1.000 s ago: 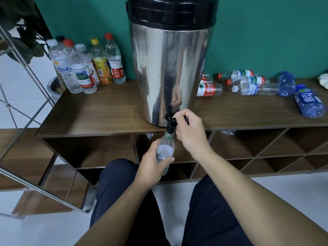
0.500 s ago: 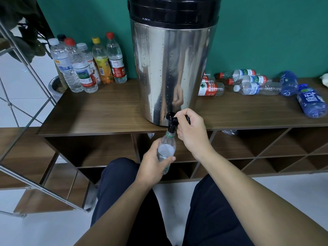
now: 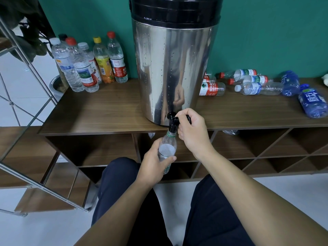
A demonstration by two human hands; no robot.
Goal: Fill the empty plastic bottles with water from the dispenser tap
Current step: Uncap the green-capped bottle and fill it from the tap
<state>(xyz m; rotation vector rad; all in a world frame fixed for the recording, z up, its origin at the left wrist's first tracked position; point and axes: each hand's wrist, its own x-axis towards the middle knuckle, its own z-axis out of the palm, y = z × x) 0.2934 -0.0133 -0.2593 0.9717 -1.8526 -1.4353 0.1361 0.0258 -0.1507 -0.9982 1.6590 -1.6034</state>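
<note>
The bottle (image 3: 166, 148), gripped by the left hand (image 3: 153, 163) with its mouth under the tap (image 3: 172, 124), is judged mid-fill while the right hand's (image 3: 193, 133) fingers grip the lever; next, the tap should be closed before overflow.

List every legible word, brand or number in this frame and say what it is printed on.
"农夫山" in white on the red label of the lying bottle beside the dispenser.
"脉动" in white on the blue bottle lying at the far right.
Labels on the standing bottles, the other lying bottles and the held bottle: too small or blurred to read.
</note>
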